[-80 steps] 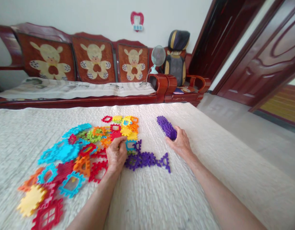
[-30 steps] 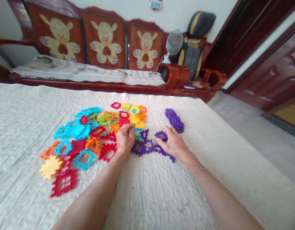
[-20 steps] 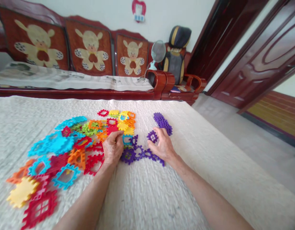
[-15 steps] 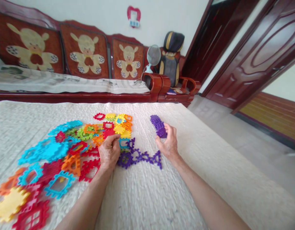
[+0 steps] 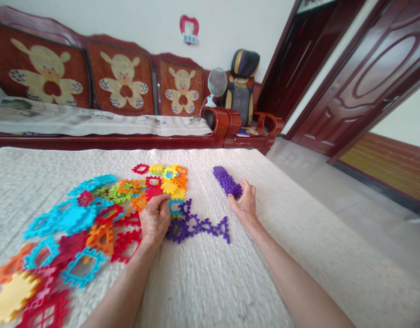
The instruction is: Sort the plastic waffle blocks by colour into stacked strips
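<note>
My right hand (image 5: 245, 204) has its thumb and fingers around the near end of a row of purple toothed building pieces (image 5: 225, 178), packed close together on the table. My left hand (image 5: 155, 217) is closed at the right edge of the colourful pile, thumb against curled fingers. Whether it holds a piece is hidden. Just right of it lie flat purple pieces (image 5: 193, 224), some with open centres, ending in a triangle (image 5: 223, 228). A blue square frame (image 5: 175, 207) and yellow pieces (image 5: 178, 193) lie beyond my left fingers.
Red, orange, green and blue toothed pieces (image 5: 71, 216) spread over the left of the cloth-covered table (image 5: 210, 287). A yellow piece (image 5: 13, 294) lies near front left. Behind the table stand a wooden sofa (image 5: 155, 142), a small fan (image 5: 216, 84) and a chair (image 5: 242, 102).
My right hand has shifted slightly right and nearer, and more of the purple row's near end shows. My left hand stays closed in about the same place.
</note>
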Available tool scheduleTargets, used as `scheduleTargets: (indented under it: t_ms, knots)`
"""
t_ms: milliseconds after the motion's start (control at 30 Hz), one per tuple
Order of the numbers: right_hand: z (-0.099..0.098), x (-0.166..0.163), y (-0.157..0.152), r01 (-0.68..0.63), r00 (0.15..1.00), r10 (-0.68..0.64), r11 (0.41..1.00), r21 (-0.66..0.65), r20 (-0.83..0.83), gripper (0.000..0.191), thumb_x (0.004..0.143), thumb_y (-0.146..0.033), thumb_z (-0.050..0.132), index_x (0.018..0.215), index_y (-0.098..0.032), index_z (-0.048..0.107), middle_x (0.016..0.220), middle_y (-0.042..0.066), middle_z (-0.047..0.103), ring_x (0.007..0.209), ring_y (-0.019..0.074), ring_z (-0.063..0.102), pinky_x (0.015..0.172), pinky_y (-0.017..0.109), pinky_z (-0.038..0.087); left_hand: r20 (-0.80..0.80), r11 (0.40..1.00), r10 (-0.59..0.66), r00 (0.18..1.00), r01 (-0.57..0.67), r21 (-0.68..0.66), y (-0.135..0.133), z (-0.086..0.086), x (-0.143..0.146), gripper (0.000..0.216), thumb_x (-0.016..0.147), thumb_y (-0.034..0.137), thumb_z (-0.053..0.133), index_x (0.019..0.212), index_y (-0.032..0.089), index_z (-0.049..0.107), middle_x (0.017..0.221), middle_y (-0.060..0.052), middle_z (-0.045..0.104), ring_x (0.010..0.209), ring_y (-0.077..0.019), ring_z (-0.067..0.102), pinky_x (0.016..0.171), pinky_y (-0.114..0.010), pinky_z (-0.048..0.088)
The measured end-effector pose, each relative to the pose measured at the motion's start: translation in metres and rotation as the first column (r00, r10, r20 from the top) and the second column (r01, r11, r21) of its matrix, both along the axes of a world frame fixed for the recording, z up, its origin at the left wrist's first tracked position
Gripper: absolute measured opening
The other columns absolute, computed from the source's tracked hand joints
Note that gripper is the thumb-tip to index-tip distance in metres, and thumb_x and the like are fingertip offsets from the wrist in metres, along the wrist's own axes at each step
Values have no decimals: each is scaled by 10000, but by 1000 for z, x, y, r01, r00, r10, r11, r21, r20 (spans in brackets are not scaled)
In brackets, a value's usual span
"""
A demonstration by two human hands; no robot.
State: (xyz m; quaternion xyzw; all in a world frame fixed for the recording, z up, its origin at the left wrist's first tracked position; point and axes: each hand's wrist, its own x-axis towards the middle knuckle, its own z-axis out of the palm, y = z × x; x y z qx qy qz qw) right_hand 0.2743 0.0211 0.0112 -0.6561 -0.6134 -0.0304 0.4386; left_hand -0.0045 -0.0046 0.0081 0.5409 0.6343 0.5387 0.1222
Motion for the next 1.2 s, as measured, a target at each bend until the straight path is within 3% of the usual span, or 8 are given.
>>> scheduleTargets:
  t_ms: [200, 333, 400, 500, 600, 700, 967, 1200]
  knots:
    - [7, -3, -3, 0, 998, 0, 1000, 9, 60, 668, 704, -322, 610, 1313, -139, 406, 1213, 175, 468, 1159, 338, 458, 994, 555, 388, 24, 1000, -9, 1000, 10, -1, 1, 1, 0, 270, 773, 219, 473, 852, 204, 731, 779, -11, 737, 704, -154, 674, 721, -259, 529]
    - [21, -21, -15, -223, 970, 207, 966, 134, 125, 534, 755, -251, 557, 1274, -171, 456, 1226, 150, 487, 1198, 305, 455, 1028, 499, 387, 37, 1000, -2, 999, 2, -2, 1, 2, 1, 272, 775, 208, 469, 851, 206, 730, 814, -12, 745, 764, -156, 685, 762, -265, 527]
    - [28, -34, -24, -410, 908, 396, 907, 98, 135, 450, 772, -208, 536, 1220, -193, 504, 1204, 127, 525, 1177, 271, 493, 1034, 454, 399, 45, 1000, -4, 999, 4, 1, 1, 2, 2, 275, 775, 200, 464, 846, 212, 729, 826, -10, 747, 776, -156, 687, 762, -263, 529]
    - [33, -54, -37, -659, 733, 667, 745, -103, 134, 460, 760, -203, 567, 1217, -217, 519, 1278, 104, 540, 1217, 253, 492, 1055, 438, 385, 41, 1000, -9, 999, 9, -2, 1, 3, 2, 280, 776, 187, 460, 845, 215, 730, 829, -5, 746, 774, -150, 686, 760, -254, 529]
    - [33, -67, -45, -751, 584, 802, 593, -292, 127, 577, 718, -218, 619, 1281, -212, 490, 1357, 107, 508, 1268, 264, 456, 1067, 462, 358, 38, 1000, -9, 999, 9, -4, 1, 3, 2, 280, 780, 186, 462, 854, 203, 732, 828, -13, 743, 780, -151, 686, 781, -260, 526]
    - [30, -70, -47, -760, 532, 837, 540, -363, 130, 563, 710, -216, 632, 1260, -213, 512, 1284, 105, 567, 1223, 266, 491, 1044, 478, 361, 41, 1000, -18, 999, 18, 7, 1, 3, 2, 286, 780, 181, 461, 860, 190, 735, 828, -24, 742, 786, -156, 686, 790, -266, 525]
    - [35, -65, -44, -770, 578, 814, 565, -295, 51, 557, 720, -151, 596, 1264, -220, 498, 1250, 93, 557, 1180, 242, 515, 1020, 427, 409, 51, 1000, -23, 998, 24, -9, 1, 3, 3, 286, 790, 187, 463, 862, 192, 739, 805, -22, 736, 756, -150, 680, 772, -258, 522]
    - [31, -54, -34, -704, 686, 721, 691, -160, 97, 563, 710, -108, 556, 1259, -208, 486, 1208, 102, 532, 1162, 254, 511, 1018, 443, 431, 30, 1000, 6, 1000, -5, -15, 1, 3, 3, 268, 778, 195, 487, 864, 201, 741, 826, -11, 746, 750, -151, 680, 749, -256, 518]
